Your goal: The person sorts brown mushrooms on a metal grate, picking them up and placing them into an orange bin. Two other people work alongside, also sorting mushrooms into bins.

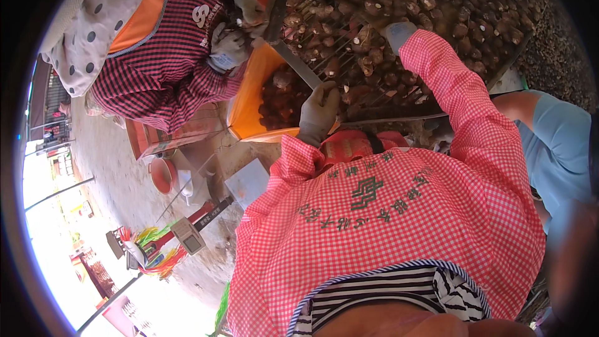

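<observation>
My left hand (320, 110), in a grey work glove, is at the near left corner of a large metal sorting tray with a barred bottom. Its fingers curl by the tray's flat metal rim (295, 63); whether they grip it is unclear. My right hand (399, 36), also gloved, reaches over the brown taro-like tubers (449, 18) heaped on the tray, and its fingers are mostly hidden. Several tubers show pale ends, and one hairy tuber (367, 40) lies left of that hand. Below the rim, beside my left hand, an orange-lined container (250, 89) holds more tubers.
At the left, a co-worker in a checked smock (173, 51) works with gloved hands (229, 47) close to the tray. A red basin (163, 175) and a platform scale with a display (188, 238) stand on the floor. Someone's blue-clothed leg (557, 145) is at the right.
</observation>
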`<state>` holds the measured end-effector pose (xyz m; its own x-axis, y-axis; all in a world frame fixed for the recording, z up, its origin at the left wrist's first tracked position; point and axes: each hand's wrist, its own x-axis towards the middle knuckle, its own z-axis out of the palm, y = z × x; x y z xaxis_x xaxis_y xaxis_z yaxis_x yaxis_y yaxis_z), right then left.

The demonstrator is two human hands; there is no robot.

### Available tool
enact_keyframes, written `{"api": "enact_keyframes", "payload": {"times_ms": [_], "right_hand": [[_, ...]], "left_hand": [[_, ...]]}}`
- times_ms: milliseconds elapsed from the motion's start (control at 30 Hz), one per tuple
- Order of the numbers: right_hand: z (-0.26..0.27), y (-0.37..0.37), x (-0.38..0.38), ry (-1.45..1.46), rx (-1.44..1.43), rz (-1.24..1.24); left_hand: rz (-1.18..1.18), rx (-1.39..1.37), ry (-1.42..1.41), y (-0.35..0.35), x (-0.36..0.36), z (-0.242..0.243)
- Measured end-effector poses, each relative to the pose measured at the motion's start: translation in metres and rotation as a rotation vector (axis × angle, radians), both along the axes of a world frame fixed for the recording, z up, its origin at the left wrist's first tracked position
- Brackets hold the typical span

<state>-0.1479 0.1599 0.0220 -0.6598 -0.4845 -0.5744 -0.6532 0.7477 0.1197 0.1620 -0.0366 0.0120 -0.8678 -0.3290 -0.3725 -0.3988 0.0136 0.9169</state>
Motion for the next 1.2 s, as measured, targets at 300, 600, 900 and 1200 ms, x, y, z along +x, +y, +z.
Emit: {"api": "enact_keyframes", "payload": {"times_ms": [300, 600, 900, 1200], "right_hand": [[0.045, 0.016, 0.099, -1.088, -1.505, -1.098], [0.059, 0.014, 0.18, -0.877, -1.184, -0.831], [0.058, -0.004, 0.192, -0.815, -1.162, -0.667], [0.08, -0.013, 0.212, -0.69, -1.349, -0.329]], "left_hand": [[0.16, 0.312, 0.229, 0.017, -0.009, 0.023], [-0.441, -0.21, 0.102, 0.009, -0.015, 0.029], [-0.359, -0.044, 0.398, -0.001, -0.013, 0.011], [-0.433, 1.486, -0.083, -0.013, 0.002, 0.012]]}}
